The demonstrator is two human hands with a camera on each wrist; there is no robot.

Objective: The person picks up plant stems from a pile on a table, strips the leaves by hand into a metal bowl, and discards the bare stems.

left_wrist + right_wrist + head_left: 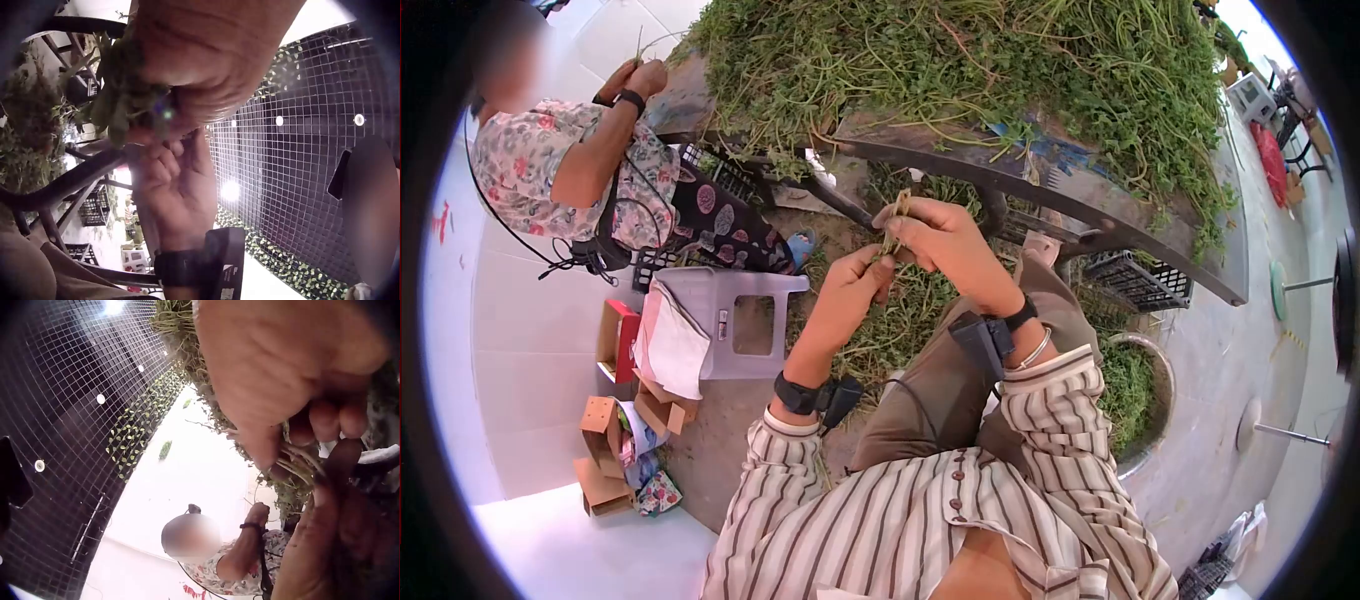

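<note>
In the head view the left hand [847,297] and right hand [945,243] meet over the lap, below the table's edge. Both pinch a small bunch of green stems [892,232] between thumb and fingers, the right hand at its upper part and the left lower down. Pale stems [300,464] run between the two hands in the right wrist view, the right hand [287,369] above, the left hand [312,550] below. Green leaves [115,94] stick out beside the near left hand [212,56] in the left wrist view, with the right hand [178,194] beyond.
A large heap of greens [960,70] covers the table [1080,190]. Another person [590,180] stands at the left, near a plastic stool [740,345] and cardboard boxes [603,485]. Beneath the table is a black crate [1140,283]; a tub [1165,400] of greens stands at the right.
</note>
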